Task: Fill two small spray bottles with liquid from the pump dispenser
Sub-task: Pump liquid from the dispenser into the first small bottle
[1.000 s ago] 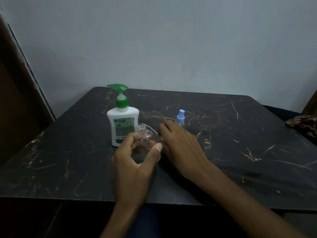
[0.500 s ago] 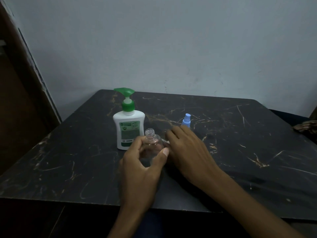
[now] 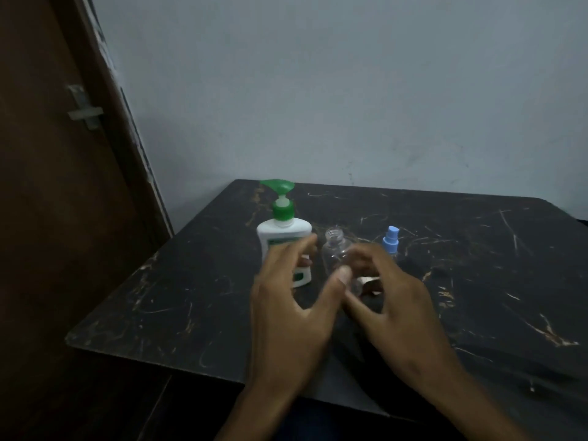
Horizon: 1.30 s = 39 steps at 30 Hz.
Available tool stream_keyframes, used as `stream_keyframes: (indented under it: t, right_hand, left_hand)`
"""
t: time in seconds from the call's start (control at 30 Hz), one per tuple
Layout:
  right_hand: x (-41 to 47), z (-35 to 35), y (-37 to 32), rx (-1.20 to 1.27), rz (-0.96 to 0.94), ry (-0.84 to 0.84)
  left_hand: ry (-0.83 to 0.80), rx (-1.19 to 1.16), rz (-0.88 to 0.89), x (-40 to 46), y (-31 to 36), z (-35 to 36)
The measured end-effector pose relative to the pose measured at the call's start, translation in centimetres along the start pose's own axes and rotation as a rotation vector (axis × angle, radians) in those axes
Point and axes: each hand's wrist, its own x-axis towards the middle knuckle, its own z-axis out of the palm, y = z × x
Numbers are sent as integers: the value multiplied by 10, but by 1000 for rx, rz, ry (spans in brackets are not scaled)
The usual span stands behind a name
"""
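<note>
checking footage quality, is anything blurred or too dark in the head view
Head view: dim and underexposed overall; left hand and right hand motion-blurred around the clear uncapped bottle; pump dispenser and blue spray cap fairly sharp; wide-angle lens bends the door frame.

Both hands blurred; blue-capped spray bottle (image 3: 391, 241) mostly hidden.

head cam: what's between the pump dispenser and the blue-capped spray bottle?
The uncapped clear bottle stands between pump dispenser and blue-capped spray bottle, with left hand and right hand around it. Head view.
</note>
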Motion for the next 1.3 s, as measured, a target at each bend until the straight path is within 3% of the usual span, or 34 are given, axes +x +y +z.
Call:
stream_keyframes:
  t: [0.13,0.2,0.27,0.4,0.47,0.53,0.73,0.9,1.1,1.3]
  right_hand:
    - [32,-1,3,-47,-38,81]
    - [49,1,6,-78,-72,85]
    - [63,4,10,-100,-85,101]
    - [73,7,19,-71,-86,158]
    - [71,9,22,-72,-98,152]
    - [67,12,23,-95,-135,143]
    - [63,18,19,-114,-180,120]
    - [62,23,20,-113,-178,78]
    - [61,24,23,-115,-170,72]
    - [59,25,27,-129,-155,77]
  left_hand:
    - [231,90,218,57,21,-37]
    - [263,135,284,100,29,-51]
    - [97,210,274,141,30,-60]
    - [-514,445,227,184,15,-69]
    - [-682,511,227,187,10,-68]
    - [-737,583,261,189,7,-64]
    - [-585,751,363,189,13,-57]
    - [-391,995,309,184,24,-44]
    - [-446,1012,225,187,20,-31]
    - [-475,1040,277,188,16,-29]
